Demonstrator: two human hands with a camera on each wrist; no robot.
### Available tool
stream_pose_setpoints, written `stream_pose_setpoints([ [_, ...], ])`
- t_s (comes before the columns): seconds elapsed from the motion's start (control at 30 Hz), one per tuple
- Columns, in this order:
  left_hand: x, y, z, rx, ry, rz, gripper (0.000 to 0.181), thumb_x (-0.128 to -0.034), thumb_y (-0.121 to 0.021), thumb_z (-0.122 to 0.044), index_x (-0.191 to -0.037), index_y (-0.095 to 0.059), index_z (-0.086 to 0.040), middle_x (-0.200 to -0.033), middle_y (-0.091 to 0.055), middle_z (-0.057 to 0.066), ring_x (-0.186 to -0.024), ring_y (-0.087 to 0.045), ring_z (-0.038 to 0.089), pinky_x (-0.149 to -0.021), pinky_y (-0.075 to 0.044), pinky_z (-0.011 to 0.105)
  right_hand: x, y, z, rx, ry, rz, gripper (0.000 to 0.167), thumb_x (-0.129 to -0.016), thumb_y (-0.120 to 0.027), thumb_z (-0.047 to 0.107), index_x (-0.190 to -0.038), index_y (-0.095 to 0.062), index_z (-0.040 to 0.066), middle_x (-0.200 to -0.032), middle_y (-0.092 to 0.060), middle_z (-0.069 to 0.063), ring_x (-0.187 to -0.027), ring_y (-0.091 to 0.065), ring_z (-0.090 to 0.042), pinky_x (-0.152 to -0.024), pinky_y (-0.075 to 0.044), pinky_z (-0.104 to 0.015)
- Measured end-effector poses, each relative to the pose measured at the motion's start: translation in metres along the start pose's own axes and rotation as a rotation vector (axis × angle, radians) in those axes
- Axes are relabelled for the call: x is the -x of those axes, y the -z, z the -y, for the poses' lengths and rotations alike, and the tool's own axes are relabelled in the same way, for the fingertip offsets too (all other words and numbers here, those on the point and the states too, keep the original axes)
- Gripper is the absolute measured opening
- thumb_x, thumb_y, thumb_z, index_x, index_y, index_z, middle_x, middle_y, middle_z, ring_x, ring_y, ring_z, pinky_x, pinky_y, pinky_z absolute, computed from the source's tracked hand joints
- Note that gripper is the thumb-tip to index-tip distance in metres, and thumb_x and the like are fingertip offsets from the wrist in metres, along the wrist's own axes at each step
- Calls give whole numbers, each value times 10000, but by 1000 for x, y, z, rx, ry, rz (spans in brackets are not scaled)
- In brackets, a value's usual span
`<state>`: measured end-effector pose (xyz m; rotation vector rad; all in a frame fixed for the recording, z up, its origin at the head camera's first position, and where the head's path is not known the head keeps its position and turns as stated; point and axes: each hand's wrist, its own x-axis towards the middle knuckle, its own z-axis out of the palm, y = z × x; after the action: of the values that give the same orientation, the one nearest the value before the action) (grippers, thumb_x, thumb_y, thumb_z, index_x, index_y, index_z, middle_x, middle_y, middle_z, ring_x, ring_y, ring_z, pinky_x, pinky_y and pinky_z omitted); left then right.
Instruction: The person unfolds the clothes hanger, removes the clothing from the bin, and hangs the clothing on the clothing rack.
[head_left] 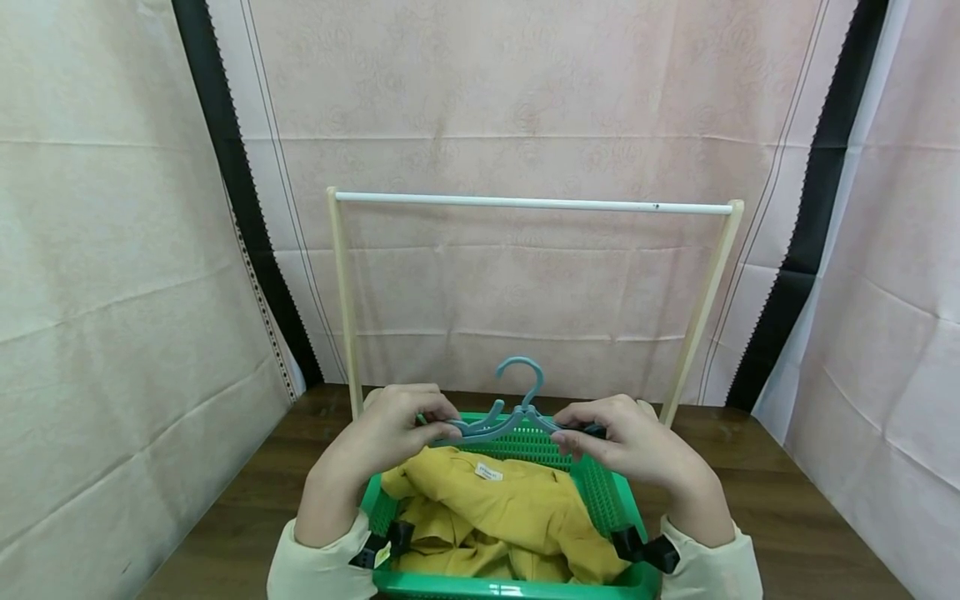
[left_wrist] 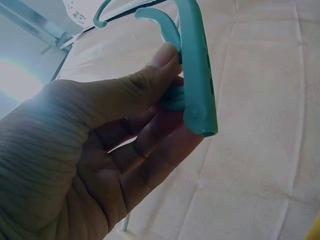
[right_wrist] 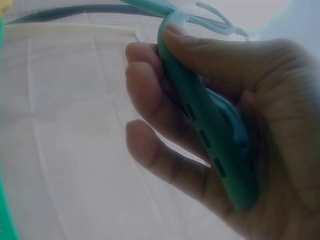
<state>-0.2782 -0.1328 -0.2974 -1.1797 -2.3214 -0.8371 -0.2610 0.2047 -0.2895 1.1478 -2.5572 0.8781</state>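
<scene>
In the head view, a light-blue plastic clothes hanger with a curved hook (head_left: 525, 409) is held between the person's two hands, over the far part of a green perforated plastic basket (head_left: 517, 590); its long axis runs left to right, hook upward. The left hand (head_left: 397, 425) pinches one arm of the hanger and the right hand (head_left: 630, 442) grips the other, the right fingertips sitting closer to the hook's neck. A crumpled yellow cloth garment (head_left: 517, 517) lies in the basket, below the hanger and on the person's side of it, with a small white rectangular label (head_left: 488, 472) facing up near its far edge, so neither hand is clearly closer to that label. Beyond the basket stands a rack with a white horizontal bar (head_left: 525, 202), roughly parallel to the hanger and higher up. In the left wrist view, the thumb presses the hanger from one side with fingers behind it, a narrow grip near the arm's end. In the right wrist view, the thumb lies along the slotted arm towards the neck, with bent fingers on the other side.
</scene>
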Motion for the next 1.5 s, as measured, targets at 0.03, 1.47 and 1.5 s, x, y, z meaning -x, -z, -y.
stream_pose_setpoints([
  [0.03, 0, 0, 0, 1, 4, -1, 78, -873, -792, -147, -937, -762, -181, -861, -660, -140, -746, -636, -1, -625, -531, 216, 0, 0, 0, -1, 0, 0, 130, -997, -657, 300, -1102, -728, 272, -815, -702, 207, -701, -675, -12, -611, -553, -264],
  [1.47, 9, 12, 6, 100, 108, -2, 113, -907, -762, -173, -1015, -748, -202, -916, -699, -140, -832, -664, 40, -731, -569, 284, 3, 6, -6, -123, 63, 15, 117, -996, -658, 189, -1092, -724, 197, -863, -722, 119, -727, -692, -85, -662, -585, -317],
  [1.5, 9, 12, 6, 102, 108, -2, 112, -907, -762, -173, -1014, -748, -201, -916, -700, -140, -834, -665, 40, -733, -569, 284, 3, 6, -6, -125, 61, 14, 117, -997, -656, 188, -1092, -724, 195, -864, -722, 119, -727, -693, -87, -661, -586, -320],
])
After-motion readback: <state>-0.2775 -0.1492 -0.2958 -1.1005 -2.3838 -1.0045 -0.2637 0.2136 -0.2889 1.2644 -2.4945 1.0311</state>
